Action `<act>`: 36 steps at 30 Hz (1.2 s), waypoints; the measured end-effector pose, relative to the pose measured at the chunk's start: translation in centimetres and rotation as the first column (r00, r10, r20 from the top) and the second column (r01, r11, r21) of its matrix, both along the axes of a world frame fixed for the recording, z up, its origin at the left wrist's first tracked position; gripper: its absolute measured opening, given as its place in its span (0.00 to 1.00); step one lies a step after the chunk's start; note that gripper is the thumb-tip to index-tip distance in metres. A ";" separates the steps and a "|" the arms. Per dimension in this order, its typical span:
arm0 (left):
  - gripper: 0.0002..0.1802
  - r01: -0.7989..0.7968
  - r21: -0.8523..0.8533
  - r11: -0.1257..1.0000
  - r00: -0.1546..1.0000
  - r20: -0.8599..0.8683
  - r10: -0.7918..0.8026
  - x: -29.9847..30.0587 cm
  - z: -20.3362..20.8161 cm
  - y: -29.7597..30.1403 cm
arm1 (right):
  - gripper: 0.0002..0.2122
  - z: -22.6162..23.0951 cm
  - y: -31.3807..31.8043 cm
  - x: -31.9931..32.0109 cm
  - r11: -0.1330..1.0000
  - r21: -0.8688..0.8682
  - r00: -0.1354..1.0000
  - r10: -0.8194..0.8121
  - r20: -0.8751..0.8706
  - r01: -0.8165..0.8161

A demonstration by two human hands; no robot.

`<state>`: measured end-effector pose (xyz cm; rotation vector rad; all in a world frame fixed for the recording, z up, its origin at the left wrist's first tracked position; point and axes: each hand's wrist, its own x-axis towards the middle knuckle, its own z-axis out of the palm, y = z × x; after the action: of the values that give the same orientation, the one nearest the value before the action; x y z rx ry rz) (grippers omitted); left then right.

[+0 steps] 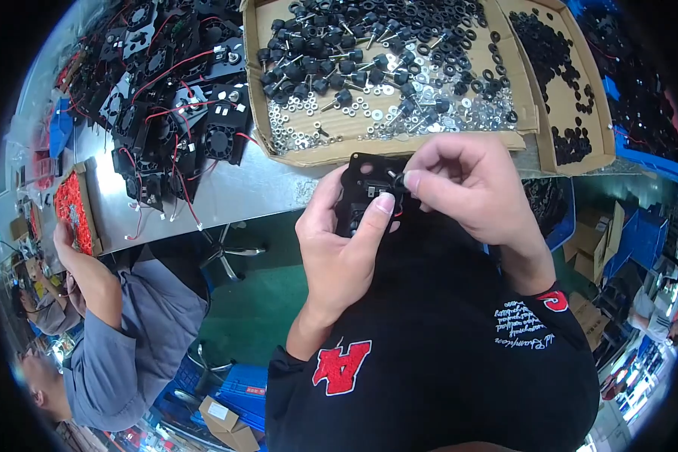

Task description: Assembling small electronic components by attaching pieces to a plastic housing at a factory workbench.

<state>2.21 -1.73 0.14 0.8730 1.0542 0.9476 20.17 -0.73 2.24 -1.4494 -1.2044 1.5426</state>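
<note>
- Gripping the black plate (368, 179) by its left side, head view: left hand (334, 260), thumb over its face.
- Right hand (471, 184): narrow pinch at the right edge (on what, I cannot tell).
- Held near the cardboard tray (316, 157), it looks light, stiff; edges seem safest.

Looks like a factory workshop, judging by the metal desk (271, 184) heaped with wired fans (221, 142), the cardboard tray (339, 154) of loose knobs (343, 99), nuts and washers, the co-worker (154, 324) nearby, the wheeled chair (224, 251), blue crates (241, 399) and green floor (256, 294).
</note>
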 end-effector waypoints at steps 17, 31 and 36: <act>0.20 0.059 -0.156 0.986 0.991 0.130 -0.039 -0.5 0.5 -0.3 | 0.06 -1.4 1.0 5.6 0.855 0.503 0.688 -0.440 0.577 0.125; 0.23 0.062 -0.160 0.985 0.995 0.081 -0.049 -0.3 0.3 0.3 | 0.10 -1.4 4.6 7.5 0.975 0.149 0.554 -0.034 0.832 -0.164; 0.22 0.070 -0.155 0.985 0.994 0.090 -0.057 -0.6 0.0 0.6 | 0.06 -0.8 4.1 7.8 0.991 0.116 0.723 -0.032 0.690 -0.066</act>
<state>1.56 -1.10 0.16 0.7250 1.0079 0.8287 27.94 3.36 1.44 -2.0099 -1.7044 0.8899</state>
